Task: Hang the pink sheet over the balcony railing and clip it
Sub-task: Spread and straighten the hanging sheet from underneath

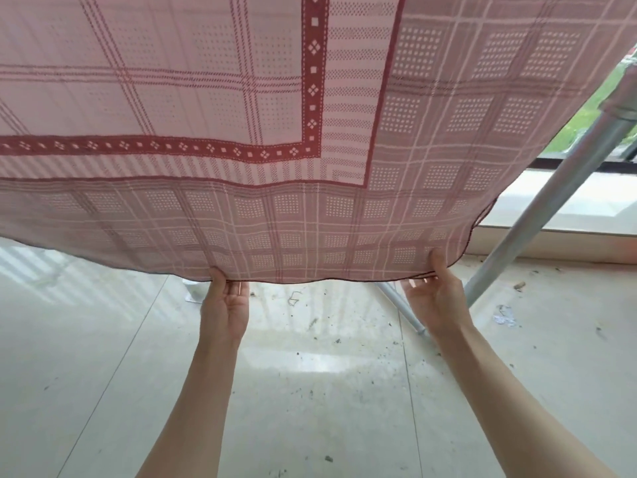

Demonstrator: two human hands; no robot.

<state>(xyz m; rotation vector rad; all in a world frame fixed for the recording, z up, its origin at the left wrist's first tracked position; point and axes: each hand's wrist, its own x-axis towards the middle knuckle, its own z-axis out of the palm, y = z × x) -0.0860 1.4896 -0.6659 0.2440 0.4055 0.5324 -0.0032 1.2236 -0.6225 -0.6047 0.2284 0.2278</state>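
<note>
Fabric fills the upper two thirds of the head view: the pink sheet (241,98) hangs spread out in front of the person, its lower hem running in a slightly wavy line above the floor (310,391). The sheet shows a pale checked field framed by a dark red band with white diamonds and squares, and a second layer with a denser pink check lies behind it along the bottom and the right side. What carries the sheet at the top is out of view.

Both hands reach up to the lower hem, palms turned toward the camera. The left hand (225,305) pinches the hem left of centre, thumb on the near face of the cloth and fingers curled behind it. The right hand (432,298) grips the hem nearer the sheet's lower right corner in the same way, thumb pressed on the front. Between the two hands the hem sags a little.

To the right of the sheet a grey metal pole (537,215) slants from the upper right down to the floor, passing just beside the right hand, and a thinner white tube (401,308) lies behind that hand's wrist. The pale glossy floor tiles carry scattered dirt and small scraps. A low window sill (568,208) and greenery beyond it show at the right edge.
</note>
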